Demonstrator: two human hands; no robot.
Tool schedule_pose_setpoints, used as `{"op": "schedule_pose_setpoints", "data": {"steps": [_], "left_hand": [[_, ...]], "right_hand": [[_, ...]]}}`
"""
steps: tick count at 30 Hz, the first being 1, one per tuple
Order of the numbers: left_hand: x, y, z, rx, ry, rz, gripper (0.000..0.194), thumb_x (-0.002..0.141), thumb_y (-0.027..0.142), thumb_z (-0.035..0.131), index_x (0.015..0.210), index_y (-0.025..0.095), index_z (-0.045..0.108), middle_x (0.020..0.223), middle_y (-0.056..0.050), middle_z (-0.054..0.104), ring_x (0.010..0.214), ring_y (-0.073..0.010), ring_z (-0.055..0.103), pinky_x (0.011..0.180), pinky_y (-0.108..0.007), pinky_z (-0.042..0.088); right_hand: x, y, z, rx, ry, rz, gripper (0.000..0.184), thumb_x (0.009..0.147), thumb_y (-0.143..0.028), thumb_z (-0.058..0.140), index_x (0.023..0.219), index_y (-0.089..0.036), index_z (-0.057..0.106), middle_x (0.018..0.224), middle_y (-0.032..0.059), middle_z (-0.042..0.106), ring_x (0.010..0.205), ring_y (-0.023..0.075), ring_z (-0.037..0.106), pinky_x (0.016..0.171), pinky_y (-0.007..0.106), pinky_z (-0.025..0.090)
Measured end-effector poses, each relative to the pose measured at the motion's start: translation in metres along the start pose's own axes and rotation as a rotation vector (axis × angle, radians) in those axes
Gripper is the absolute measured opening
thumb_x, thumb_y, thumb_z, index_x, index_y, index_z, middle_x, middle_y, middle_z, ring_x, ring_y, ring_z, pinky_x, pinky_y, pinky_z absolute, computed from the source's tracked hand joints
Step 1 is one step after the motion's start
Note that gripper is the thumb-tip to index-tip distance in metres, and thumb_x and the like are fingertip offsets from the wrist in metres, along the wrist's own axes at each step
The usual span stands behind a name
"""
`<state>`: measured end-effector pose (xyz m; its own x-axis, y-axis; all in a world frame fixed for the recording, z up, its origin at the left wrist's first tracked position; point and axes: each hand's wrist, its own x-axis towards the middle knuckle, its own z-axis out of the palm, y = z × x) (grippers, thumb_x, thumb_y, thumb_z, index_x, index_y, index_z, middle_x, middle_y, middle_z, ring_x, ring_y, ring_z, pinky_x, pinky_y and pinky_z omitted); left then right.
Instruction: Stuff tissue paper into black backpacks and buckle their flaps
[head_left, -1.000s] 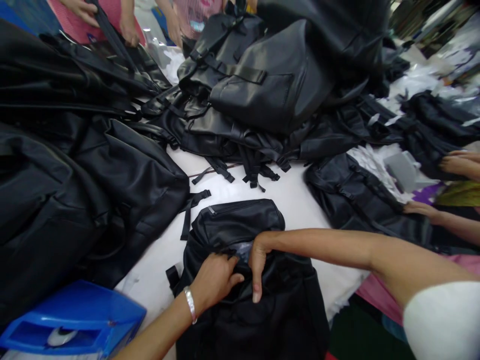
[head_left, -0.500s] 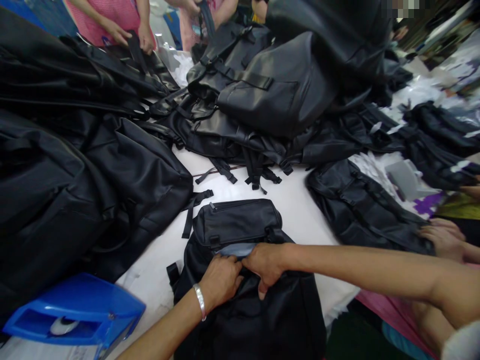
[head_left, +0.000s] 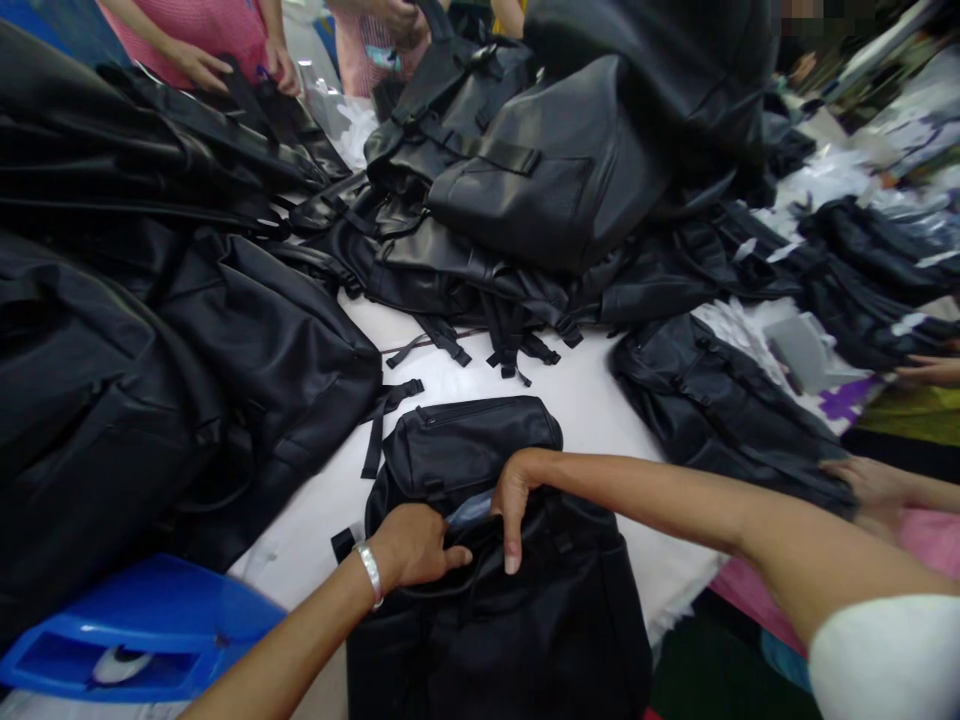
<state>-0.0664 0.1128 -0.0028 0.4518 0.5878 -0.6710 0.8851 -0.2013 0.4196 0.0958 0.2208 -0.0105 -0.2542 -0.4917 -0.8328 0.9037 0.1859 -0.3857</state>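
Note:
A black backpack (head_left: 480, 620) lies on the white table (head_left: 600, 400) right in front of me, its top flap (head_left: 469, 440) folded back. My left hand (head_left: 412, 545), with a silver bracelet on the wrist, is closed on the near edge of the bag's opening. My right hand (head_left: 514, 500) is bent down at the wrist with its fingers hooked into the same opening. A strip of pale grey-blue material (head_left: 471, 510) shows between the two hands, inside the bag.
Piles of black bags cover the left (head_left: 150, 370), the back (head_left: 555, 170) and the right (head_left: 720, 410). A blue plastic tray (head_left: 150, 630) sits at the near left. Other people's hands work at the far edge (head_left: 199, 65) and at the right (head_left: 870, 485).
My right hand has lifted from a flat grip and now hooks its fingers down into the opening. My left hand has slid slightly toward me along the bag's edge.

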Motion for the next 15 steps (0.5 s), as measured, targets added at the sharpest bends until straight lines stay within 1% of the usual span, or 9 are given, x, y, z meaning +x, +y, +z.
{"op": "schedule_pose_setpoints", "data": {"steps": [1,2,4,6,9,10,12,14,15], "left_hand": [[0.002,-0.001,-0.003,-0.012,-0.036,-0.013,0.064,0.080,0.068,0.039,0.081,0.012,0.071,0.081,-0.017,0.071,0.078,-0.0357,0.067,0.066,-0.043,0.052],[0.003,-0.001,-0.004,-0.019,-0.054,-0.025,0.064,0.079,0.068,0.040,0.081,0.013,0.072,0.083,-0.017,0.071,0.078,-0.0353,0.067,0.066,-0.042,0.052],[0.002,-0.001,-0.003,-0.002,-0.027,-0.039,0.063,0.079,0.069,0.041,0.080,0.013,0.072,0.082,-0.016,0.071,0.077,-0.0347,0.067,0.066,-0.042,0.051],[-0.002,0.000,0.003,0.054,0.101,-0.017,0.064,0.082,0.068,0.039,0.079,0.013,0.071,0.078,-0.016,0.071,0.078,-0.0348,0.066,0.072,-0.047,0.050],[-0.007,0.001,0.014,0.124,0.312,0.017,0.063,0.084,0.067,0.037,0.084,0.013,0.070,0.082,-0.017,0.069,0.082,-0.0349,0.064,0.081,-0.052,0.046],[-0.008,0.001,0.017,0.122,0.344,0.019,0.062,0.085,0.066,0.038,0.086,0.013,0.069,0.085,-0.017,0.068,0.083,-0.0345,0.063,0.082,-0.052,0.045],[-0.009,0.001,0.024,0.094,0.356,0.010,0.057,0.086,0.062,0.039,0.088,0.014,0.069,0.087,-0.016,0.068,0.084,-0.0339,0.062,0.084,-0.053,0.044],[-0.006,-0.001,0.031,0.063,0.331,-0.017,0.052,0.087,0.058,0.039,0.089,0.016,0.069,0.089,-0.015,0.069,0.087,-0.0345,0.063,0.087,-0.053,0.043],[-0.003,-0.004,0.034,0.059,0.297,-0.043,0.049,0.087,0.056,0.039,0.090,0.017,0.069,0.091,-0.015,0.069,0.090,-0.0352,0.063,0.088,-0.054,0.042]], "right_hand": [[0.002,0.000,0.000,0.011,-0.090,0.044,0.060,0.046,-0.044,0.088,0.093,-0.011,0.071,0.092,0.0049,0.069,0.090,0.0242,0.066,0.079,0.034,0.056],[0.005,0.001,0.000,0.028,-0.133,0.080,0.058,0.047,-0.044,0.087,0.092,-0.011,0.071,0.091,0.0054,0.070,0.088,0.0242,0.067,0.077,0.034,0.057],[0.009,0.002,0.002,0.057,-0.111,0.121,0.050,0.045,-0.043,0.087,0.081,-0.011,0.073,0.084,0.0068,0.071,0.081,0.0257,0.068,0.068,0.036,0.058],[0.011,0.005,0.005,0.041,-0.102,0.115,0.041,0.044,-0.043,0.087,0.068,-0.013,0.073,0.077,0.0075,0.071,0.074,0.0274,0.069,0.061,0.037,0.058],[0.011,0.008,0.007,-0.005,-0.142,0.000,0.038,0.041,-0.049,0.087,0.059,-0.019,0.072,0.072,0.0045,0.071,0.070,0.0267,0.069,0.059,0.036,0.058],[0.010,0.009,0.008,-0.015,-0.121,-0.058,0.038,0.040,-0.051,0.086,0.059,-0.021,0.072,0.071,0.0023,0.071,0.069,0.0255,0.069,0.059,0.035,0.058],[0.007,0.009,0.011,-0.057,-0.004,-0.192,0.038,0.041,-0.055,0.084,0.062,-0.024,0.073,0.069,-0.0020,0.070,0.066,0.0222,0.068,0.057,0.033,0.058],[0.006,0.008,0.017,-0.180,0.142,-0.292,0.037,0.046,-0.058,0.081,0.059,-0.025,0.071,0.064,-0.0044,0.068,0.061,0.0191,0.067,0.053,0.031,0.056],[0.005,0.009,0.021,-0.274,0.193,-0.304,0.037,0.049,-0.060,0.079,0.056,-0.025,0.070,0.061,-0.0044,0.066,0.058,0.0181,0.066,0.052,0.029,0.056]]}}
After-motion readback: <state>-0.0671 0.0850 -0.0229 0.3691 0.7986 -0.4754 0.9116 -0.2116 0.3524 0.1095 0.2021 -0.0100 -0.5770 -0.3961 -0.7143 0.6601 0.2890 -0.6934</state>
